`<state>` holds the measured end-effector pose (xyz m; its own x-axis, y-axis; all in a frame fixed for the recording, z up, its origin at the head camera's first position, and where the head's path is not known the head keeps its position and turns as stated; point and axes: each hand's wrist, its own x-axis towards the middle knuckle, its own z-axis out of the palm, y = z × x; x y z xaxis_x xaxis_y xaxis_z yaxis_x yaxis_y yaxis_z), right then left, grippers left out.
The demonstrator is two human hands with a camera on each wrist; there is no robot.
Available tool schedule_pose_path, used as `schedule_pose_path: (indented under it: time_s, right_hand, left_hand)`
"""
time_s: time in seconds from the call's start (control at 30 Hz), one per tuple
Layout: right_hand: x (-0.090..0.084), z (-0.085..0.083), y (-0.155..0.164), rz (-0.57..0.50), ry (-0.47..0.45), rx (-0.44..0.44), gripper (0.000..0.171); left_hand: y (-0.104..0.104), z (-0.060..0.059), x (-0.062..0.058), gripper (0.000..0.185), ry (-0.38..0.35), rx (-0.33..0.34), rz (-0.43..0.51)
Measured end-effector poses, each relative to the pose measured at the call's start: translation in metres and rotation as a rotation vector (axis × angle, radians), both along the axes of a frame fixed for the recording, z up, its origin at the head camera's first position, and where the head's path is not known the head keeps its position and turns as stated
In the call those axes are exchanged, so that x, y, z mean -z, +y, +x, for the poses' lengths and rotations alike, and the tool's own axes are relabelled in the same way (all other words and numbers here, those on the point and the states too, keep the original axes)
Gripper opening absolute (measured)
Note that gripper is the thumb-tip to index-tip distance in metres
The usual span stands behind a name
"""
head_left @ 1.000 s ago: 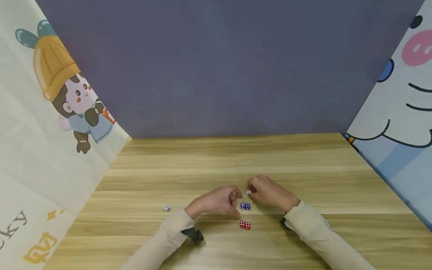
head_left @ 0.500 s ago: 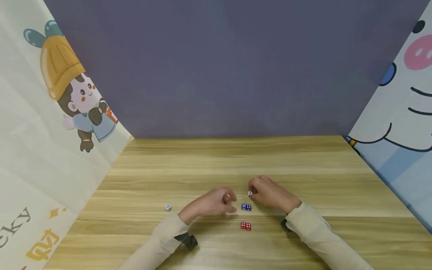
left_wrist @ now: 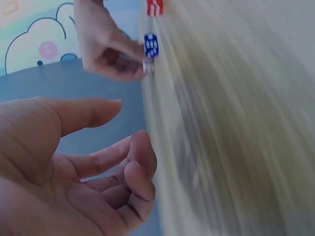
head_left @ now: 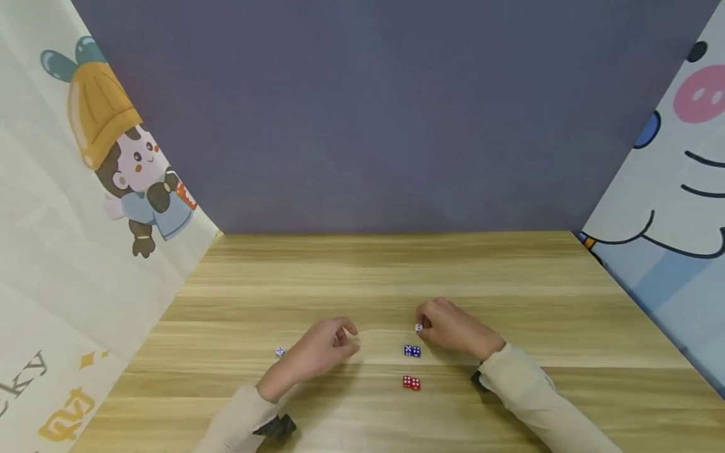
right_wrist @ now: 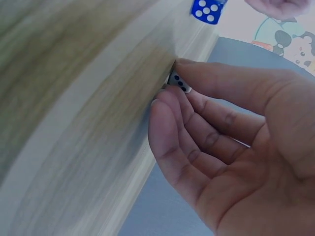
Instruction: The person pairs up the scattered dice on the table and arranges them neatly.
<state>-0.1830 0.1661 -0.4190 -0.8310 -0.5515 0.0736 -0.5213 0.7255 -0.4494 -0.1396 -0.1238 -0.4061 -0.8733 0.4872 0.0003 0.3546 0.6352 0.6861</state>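
Observation:
My right hand (head_left: 426,325) pinches a small white die (head_left: 418,327) against the wooden table (head_left: 396,270). The right wrist view shows that white die (right_wrist: 179,81) between thumb and fingertips, touching the table surface. Just in front of it lies a pair of blue dice (head_left: 412,351), and nearer me a pair of red dice (head_left: 411,382). My left hand (head_left: 340,338) hovers left of the blue dice with fingers loosely curled and nothing in it, as its palm (left_wrist: 74,167) shows in the left wrist view. Another white die (head_left: 280,352) lies just left of that hand.
A purple back wall (head_left: 368,113) closes the far side of the table. Cartoon-printed panels stand at the left (head_left: 85,207) and right (head_left: 674,189). Bare wood stretches behind the hands.
My left hand has drawn back to the left, away from the blue dice and towards the lone white die. The right hand has kept its pinch on its die in place.

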Motion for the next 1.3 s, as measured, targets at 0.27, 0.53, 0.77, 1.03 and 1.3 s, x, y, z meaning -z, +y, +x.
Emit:
schedule_pose_path:
  time_s: [0.27, 0.53, 0.77, 1.03, 1.3]
  right_hand:
    - [0.0, 0.001, -0.001, 0.005, 0.009, 0.001, 0.006]
    - [-0.001, 0.0, -0.001, 0.007, -0.01, -0.003, 0.004]
    - [-0.001, 0.001, -0.001, 0.004, -0.03, -0.008, 0.003]
    - [-0.002, 0.003, -0.001, 0.001, -0.03, -0.004, 0.007]
    - [-0.001, 0.002, -0.001, 0.003, -0.014, -0.012, 0.007]
  left_hand:
    - [-0.028, 0.01, -0.013, 0.036, 0.111, -0.24, -0.229]
    - [-0.057, 0.014, -0.026, 0.048, 0.161, -0.343, -0.391]
    - [-0.075, 0.014, -0.025, 0.045, 0.065, -0.358, -0.413]
    - [-0.08, 0.01, -0.013, 0.03, 0.028, -0.365, -0.421]
    - [-0.079, 0.009, -0.008, 0.012, 0.035, -0.363, -0.396]
